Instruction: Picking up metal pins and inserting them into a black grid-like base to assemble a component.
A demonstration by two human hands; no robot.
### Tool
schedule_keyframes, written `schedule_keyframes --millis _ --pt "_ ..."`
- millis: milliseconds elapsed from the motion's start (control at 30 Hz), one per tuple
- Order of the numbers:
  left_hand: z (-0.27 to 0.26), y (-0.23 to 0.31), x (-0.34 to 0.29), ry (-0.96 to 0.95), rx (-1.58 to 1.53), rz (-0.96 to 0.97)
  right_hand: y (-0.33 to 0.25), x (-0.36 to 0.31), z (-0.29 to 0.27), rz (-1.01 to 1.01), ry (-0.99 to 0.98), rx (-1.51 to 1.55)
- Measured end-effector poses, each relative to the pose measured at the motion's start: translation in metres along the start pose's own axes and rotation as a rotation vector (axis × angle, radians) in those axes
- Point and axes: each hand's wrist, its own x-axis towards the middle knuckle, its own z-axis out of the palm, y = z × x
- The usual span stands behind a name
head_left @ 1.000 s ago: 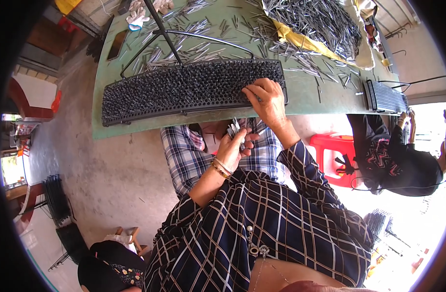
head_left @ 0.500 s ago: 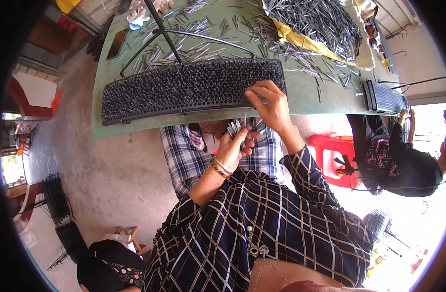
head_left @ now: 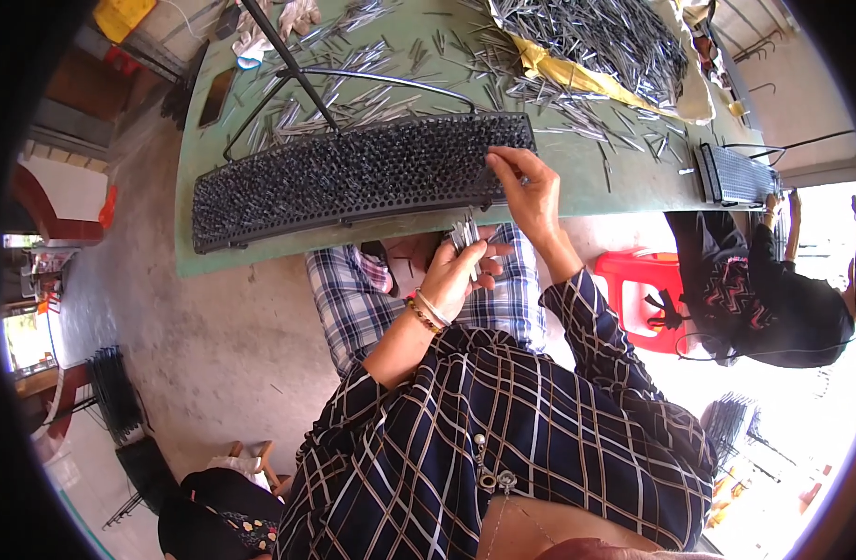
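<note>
Green tabletop bears a long black perforated rack, densely studded.

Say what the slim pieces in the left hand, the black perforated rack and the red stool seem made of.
Slim pieces in the left hand: probably smooth metal, given their silvery glints. Rack: dark, with regular holes; metal or plastic unclear. Stool: likely smooth moulded plastic, by its even colour.

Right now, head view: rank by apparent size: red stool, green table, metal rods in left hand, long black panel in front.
1. Green table, partly covered
2. Long black panel
3. Red stool, partly hidden
4. Metal rods in the left hand
</note>
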Motion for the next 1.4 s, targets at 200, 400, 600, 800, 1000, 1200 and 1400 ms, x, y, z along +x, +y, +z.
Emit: schedule_keyframes --millis 200,400,600,800,1000,1200,1400 --pt "-0.008 -0.005 -0.003 0.038 -0.058 -0.025 0.006 -0.003 0.004 -0.05 -0.002 -0.052" --pt "-0.015 -0.006 -0.003 0.018 -0.08 -0.024 0.014 -0.009 0.008 -0.244 -0.041 -0.164" --pt "-0.01 0.002 -0.005 0.082 -0.088 -0.053 0.009 -0.008 0.004 -0.414 -0.11 -0.387" --pt "-0.01 0.002 -0.003 0.013 -0.12 0.055 -0.019 -0.016 -0.011 0.021 -0.357 -0.04" --pt "-0.004 0.002 -0.001 0.066 -0.059 0.002 -0.014 -0.014 -0.022 0.464 -0.392 0.248" --pt "0.001 0.004 0.006 0.049 -0.036 -0.023 -0.003 -0.002 -0.01 0.332 -0.021 0.25" --pt "-0.011 -0.002 0.01 0.081 0.001 -0.081 0.009 -0.004 0.003 0.094 0.018 -0.019"
